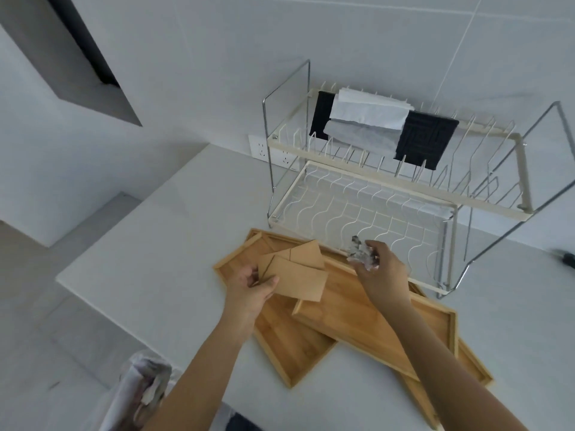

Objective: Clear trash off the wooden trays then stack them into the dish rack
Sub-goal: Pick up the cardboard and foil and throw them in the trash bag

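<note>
Three wooden trays point(292, 346) lie overlapping on the white counter point(161, 244), just in front of the two-tier wire dish rack point(367, 209). My left hand point(253, 290) grips a bundle of brown cardboard pieces point(298, 272) above the left tray. Over the back edge of the trays, my right hand point(381, 272) is closed around a crumpled wad of white paper point(361, 251). The rack's lower tier holds nothing.
White and grey cloths point(367, 116) and a black mat point(426, 141) lie on the rack's upper tier. A wall socket point(259, 147) sits behind the rack. A bin with a white bag liner point(140, 390) is at lower left. A dark object point(564, 258) lies at the right edge.
</note>
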